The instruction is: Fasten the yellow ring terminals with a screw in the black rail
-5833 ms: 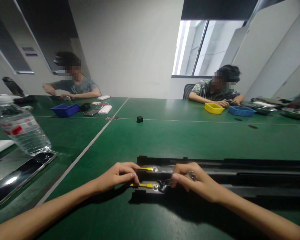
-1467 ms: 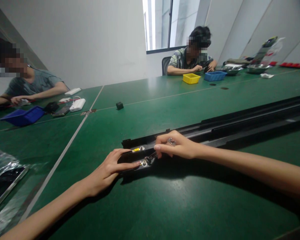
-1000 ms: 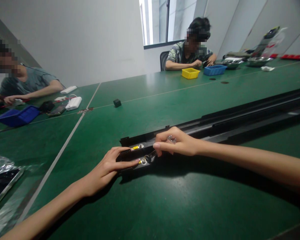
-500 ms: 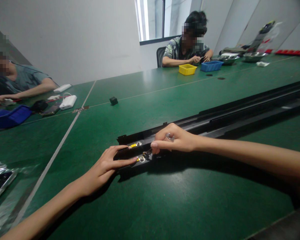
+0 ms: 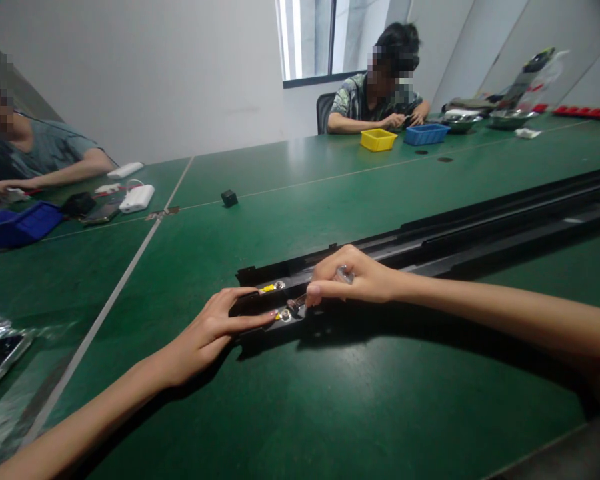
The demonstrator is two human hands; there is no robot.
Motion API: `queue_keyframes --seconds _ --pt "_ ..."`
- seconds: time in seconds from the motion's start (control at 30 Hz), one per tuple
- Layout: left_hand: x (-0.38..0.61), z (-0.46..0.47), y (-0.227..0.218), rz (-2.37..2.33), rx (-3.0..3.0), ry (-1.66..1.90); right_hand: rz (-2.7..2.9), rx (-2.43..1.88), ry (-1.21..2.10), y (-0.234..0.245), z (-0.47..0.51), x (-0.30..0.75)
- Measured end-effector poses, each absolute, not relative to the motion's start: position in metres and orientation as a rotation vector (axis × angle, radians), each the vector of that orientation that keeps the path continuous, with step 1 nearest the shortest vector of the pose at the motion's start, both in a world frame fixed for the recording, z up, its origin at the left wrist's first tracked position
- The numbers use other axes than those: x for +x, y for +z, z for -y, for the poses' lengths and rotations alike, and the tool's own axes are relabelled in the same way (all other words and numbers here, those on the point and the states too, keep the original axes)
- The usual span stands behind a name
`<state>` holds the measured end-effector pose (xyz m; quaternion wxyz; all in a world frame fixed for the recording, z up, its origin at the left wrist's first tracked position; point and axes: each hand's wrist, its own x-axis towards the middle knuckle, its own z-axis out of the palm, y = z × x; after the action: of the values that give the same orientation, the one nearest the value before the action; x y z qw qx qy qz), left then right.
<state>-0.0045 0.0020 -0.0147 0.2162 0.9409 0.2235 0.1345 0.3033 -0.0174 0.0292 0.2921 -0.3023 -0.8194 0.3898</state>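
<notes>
A long black channelled rail (image 5: 370,252) lies slantwise across the table. My left hand (image 5: 207,330) rests at its near left end, fingers spread. One fingertip touches by the upper yellow piece (image 5: 269,289), and the index finger presses near the lower yellow piece (image 5: 279,316). Beside these sit two round metal fasteners, the upper fastener (image 5: 279,285) and the lower fastener (image 5: 286,315). My right hand (image 5: 347,277) is closed around a slim tool (image 5: 345,274) with a shiny rear end. The tool's dark front reaches close to the lower fastener; whether they touch is unclear.
Across the green table (image 5: 405,413) one person works behind a yellow bin (image 5: 379,140) and a blue bin (image 5: 427,134). Another person sits at left near a dark blue bin (image 5: 23,225) and a white device (image 5: 137,199). A small black cube (image 5: 229,198) stands mid-table.
The view has shifted slightly. My right hand and the slim tool have turned or moved a little; my left fingers stay on the rail end.
</notes>
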Motion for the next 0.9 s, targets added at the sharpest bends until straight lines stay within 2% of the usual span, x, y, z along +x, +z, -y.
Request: queue_keyframes --seconds 0.9 --pt "-0.0030 0.0006 -0.0155 -0.620 2.626 0.385 2.225 -0.783 1.034 0.0329 0.0181 0.3039"
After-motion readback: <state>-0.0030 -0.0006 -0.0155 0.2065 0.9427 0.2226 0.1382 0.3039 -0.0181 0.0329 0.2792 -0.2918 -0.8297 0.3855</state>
